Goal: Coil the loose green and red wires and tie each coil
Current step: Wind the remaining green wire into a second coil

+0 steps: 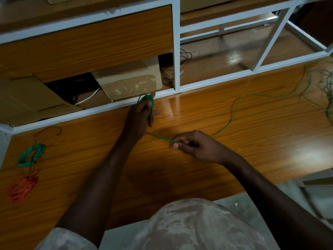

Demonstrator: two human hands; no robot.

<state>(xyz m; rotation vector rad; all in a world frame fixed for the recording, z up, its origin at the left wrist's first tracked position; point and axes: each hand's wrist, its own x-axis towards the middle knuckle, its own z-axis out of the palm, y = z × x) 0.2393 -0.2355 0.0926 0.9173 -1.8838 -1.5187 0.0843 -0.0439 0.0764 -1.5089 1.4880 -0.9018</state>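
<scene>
My left hand (139, 114) is raised near the back of the wooden tabletop, with several turns of green wire (151, 105) looped around its fingers. From that hand a green strand runs down to my right hand (193, 146), which pinches it between thumb and fingers. Beyond the right hand the loose green wire (234, 109) trails across the table to a tangled heap (324, 83) at the far right. A finished green coil (31, 156) lies at the left, and a red coil (21, 189) lies just below it.
The wooden tabletop (216, 177) is bounded at the back by a white metal frame (176, 69). Behind it sit cardboard boxes (129, 78) and black cables (167, 76). A dark wire piece (48, 130) lies above the green coil.
</scene>
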